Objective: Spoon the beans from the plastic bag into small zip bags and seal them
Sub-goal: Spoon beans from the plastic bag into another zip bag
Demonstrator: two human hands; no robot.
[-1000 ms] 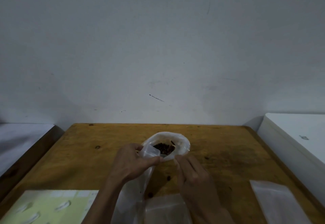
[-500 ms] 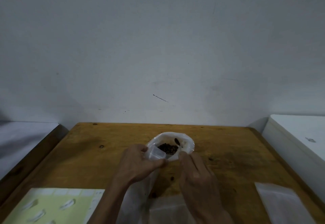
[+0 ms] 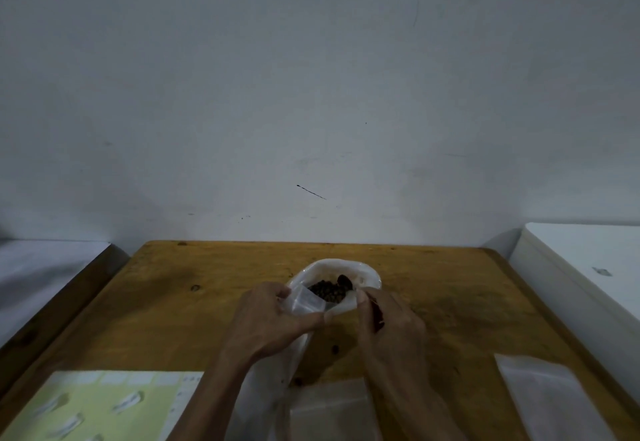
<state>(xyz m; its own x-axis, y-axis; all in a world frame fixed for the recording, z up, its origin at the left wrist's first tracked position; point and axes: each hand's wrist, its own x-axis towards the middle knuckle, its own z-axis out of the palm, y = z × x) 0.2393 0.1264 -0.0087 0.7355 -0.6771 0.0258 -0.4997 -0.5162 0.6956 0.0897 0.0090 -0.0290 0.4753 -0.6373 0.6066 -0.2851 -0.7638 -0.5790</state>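
Head view, low centre: your left hand (image 3: 268, 323) pinches a zip bag (image 3: 304, 303) open, right hand (image 3: 391, 323) holds the spoon (image 3: 375, 309) in the beans (image 3: 327, 292); judging by this, filling is barely begun and nothing is sealed.

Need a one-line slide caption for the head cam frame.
Left hand holds a small zip bag at the open plastic bag of beans; right hand holds a dark spoon.
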